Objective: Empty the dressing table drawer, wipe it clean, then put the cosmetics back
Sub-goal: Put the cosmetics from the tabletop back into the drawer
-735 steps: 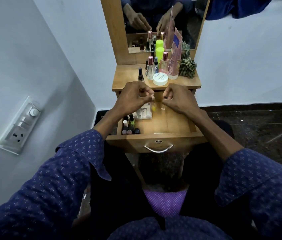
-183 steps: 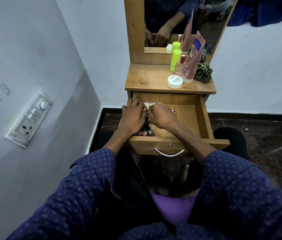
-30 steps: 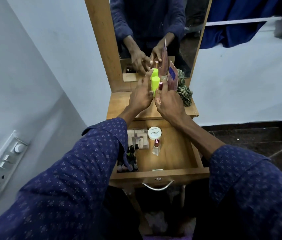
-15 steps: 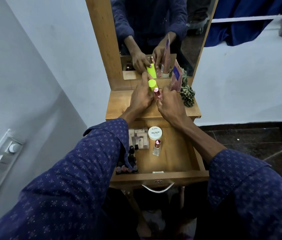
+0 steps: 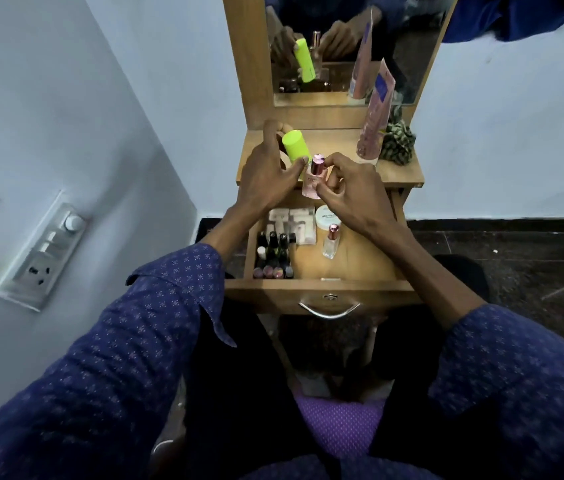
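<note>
The wooden drawer (image 5: pixel 360 265) stands pulled out below the dressing table top (image 5: pixel 401 174). My left hand (image 5: pixel 266 174) grips a lime-green bottle (image 5: pixel 293 143), lifted above the top's front edge. My right hand (image 5: pixel 349 192) holds a pink perfume bottle (image 5: pixel 315 178) with a rose cap right beside it. Inside the drawer lie several nail polish bottles (image 5: pixel 273 254) at the left, a white compartment box (image 5: pixel 294 223), a round white jar (image 5: pixel 328 216) and a small clear perfume bottle (image 5: pixel 331 241).
A pink tube (image 5: pixel 375 116) and a green scrunchie (image 5: pixel 397 143) stand on the table top at the right, below the mirror (image 5: pixel 353 46). A switch panel (image 5: pixel 44 251) is on the left wall. The drawer handle (image 5: pixel 329 308) faces my lap. Dark floor lies right.
Both hands have lifted the green bottle and the pink perfume bottle off the back of the table top and drawn them toward me, over the top's front edge.
</note>
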`<action>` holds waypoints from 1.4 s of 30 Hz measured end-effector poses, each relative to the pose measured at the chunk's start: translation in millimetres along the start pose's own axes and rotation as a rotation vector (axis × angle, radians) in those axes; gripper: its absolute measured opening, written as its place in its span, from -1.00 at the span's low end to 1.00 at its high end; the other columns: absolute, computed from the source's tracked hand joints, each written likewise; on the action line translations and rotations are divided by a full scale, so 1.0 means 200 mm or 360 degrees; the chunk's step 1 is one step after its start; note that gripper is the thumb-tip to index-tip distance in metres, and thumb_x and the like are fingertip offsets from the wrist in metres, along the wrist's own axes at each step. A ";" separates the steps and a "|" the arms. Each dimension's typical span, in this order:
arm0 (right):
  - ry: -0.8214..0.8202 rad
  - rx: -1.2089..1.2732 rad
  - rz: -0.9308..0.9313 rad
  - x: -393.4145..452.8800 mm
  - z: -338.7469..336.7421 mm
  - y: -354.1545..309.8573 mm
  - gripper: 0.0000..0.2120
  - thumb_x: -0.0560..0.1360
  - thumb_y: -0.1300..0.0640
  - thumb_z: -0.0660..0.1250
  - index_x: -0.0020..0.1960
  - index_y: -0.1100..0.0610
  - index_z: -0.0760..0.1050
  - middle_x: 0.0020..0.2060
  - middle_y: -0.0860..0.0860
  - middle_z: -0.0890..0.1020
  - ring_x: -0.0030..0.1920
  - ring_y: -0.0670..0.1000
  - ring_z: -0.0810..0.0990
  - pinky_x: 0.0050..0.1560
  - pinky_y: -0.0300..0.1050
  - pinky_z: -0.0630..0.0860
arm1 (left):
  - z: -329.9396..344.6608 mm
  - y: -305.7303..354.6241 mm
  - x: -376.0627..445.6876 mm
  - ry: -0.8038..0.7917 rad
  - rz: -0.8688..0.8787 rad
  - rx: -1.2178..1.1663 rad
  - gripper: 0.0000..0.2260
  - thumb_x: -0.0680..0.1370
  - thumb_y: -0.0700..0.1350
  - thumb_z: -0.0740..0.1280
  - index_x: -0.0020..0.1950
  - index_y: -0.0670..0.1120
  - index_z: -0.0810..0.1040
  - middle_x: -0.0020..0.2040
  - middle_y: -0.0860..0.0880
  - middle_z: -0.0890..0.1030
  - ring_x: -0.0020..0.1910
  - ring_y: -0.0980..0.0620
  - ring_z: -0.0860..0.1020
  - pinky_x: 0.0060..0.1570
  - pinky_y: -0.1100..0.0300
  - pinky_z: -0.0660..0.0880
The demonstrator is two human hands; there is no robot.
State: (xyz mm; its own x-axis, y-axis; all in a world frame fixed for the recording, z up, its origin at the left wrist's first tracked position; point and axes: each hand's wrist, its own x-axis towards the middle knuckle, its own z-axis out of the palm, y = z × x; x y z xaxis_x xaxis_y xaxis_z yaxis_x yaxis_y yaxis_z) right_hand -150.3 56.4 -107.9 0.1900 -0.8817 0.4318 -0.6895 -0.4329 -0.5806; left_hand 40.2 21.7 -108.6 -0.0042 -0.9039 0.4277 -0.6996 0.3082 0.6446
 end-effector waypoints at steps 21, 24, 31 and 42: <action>-0.1111 -0.0580 -0.0128 -0.24 0.24 0.01 -0.60 0.52 0.43 0.24 0.23 0.05 0.53 -0.05 0.09 0.68 -0.06 0.15 0.70 -0.13 -0.02 0.60 | 0.08 -0.13 -0.51 0.0159 -0.0231 -0.0259 -0.58 0.64 0.01 0.37 0.41 0.04 0.26 0.06 -0.02 0.63 -0.08 -0.05 0.64 -0.07 -0.12 0.62; -0.1111 -0.0436 -0.0051 -0.24 0.26 0.04 -0.55 0.51 0.46 0.19 0.21 -0.02 0.46 -0.09 0.09 0.68 -0.31 0.03 0.71 -0.22 0.02 0.66 | 0.08 -0.14 -0.52 0.0120 -0.0211 -0.0225 -0.57 0.65 0.03 0.36 0.43 0.02 0.24 0.06 -0.05 0.62 -0.09 -0.04 0.62 -0.09 -0.07 0.61; -0.0985 -0.0130 0.0118 -0.27 0.21 0.04 -0.59 0.58 0.41 0.26 0.29 0.00 0.43 -0.08 0.00 0.67 -0.46 -0.10 0.68 -0.38 -0.03 0.67 | 0.08 -0.13 -0.51 0.0086 -0.0169 -0.0207 -0.59 0.66 0.05 0.35 0.41 0.03 0.25 0.08 -0.06 0.60 -0.17 0.01 0.60 -0.18 0.01 0.57; -0.0378 -0.0199 0.0219 -0.26 0.02 0.06 -0.69 0.40 -0.09 0.59 0.05 -0.10 0.54 -0.27 -0.13 0.64 -0.25 -0.12 0.61 -0.25 -0.10 0.53 | 0.06 -0.02 -0.54 -0.0155 0.0074 -0.0160 -0.58 0.56 0.06 0.49 0.31 -0.01 0.42 0.11 0.15 0.50 0.04 0.06 0.60 0.02 -0.03 0.60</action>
State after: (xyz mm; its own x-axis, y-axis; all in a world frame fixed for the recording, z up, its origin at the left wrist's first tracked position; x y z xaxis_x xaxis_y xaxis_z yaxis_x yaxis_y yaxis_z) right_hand -165.5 95.7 -140.6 0.2366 -0.9561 0.1727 -0.7981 -0.2926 -0.5267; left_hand 34.4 114.4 -164.7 -0.1075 -0.9110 0.3982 -0.6217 0.3741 0.6881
